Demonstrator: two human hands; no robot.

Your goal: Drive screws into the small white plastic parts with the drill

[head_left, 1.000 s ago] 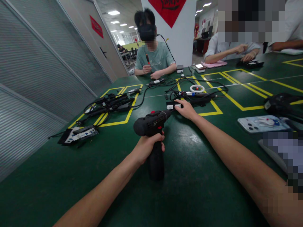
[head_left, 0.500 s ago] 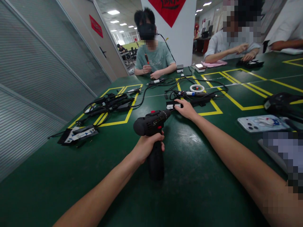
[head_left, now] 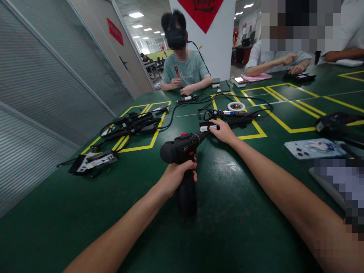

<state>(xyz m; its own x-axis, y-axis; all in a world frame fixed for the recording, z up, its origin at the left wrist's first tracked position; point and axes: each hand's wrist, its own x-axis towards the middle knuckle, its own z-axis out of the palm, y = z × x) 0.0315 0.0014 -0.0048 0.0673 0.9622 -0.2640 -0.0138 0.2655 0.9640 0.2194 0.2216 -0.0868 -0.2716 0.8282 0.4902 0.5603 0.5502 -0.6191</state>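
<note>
My left hand (head_left: 182, 176) is wrapped around the handle of a black cordless drill (head_left: 182, 148) with red buttons. The drill's chuck points forward and to the right, its tip close to a small black-and-white part (head_left: 204, 127) on the table. My right hand (head_left: 223, 131) grips that part from the right, thumb and fingers against it. Its underside and the far side of my fingers are hidden. Just beyond my right hand lies a pen-shaped electric screwdriver (head_left: 230, 113) with a blue band, beside a white ring of tape (head_left: 236, 106).
Black cables and devices (head_left: 133, 125) are heaped at left, inside yellow tape lines. Nearer lies a black-and-white part (head_left: 95, 161) with small loose pieces. A phone (head_left: 314, 148) rests at right. Across the green table (head_left: 127, 212), a person (head_left: 186, 68) holds a red screwdriver (head_left: 176, 71).
</note>
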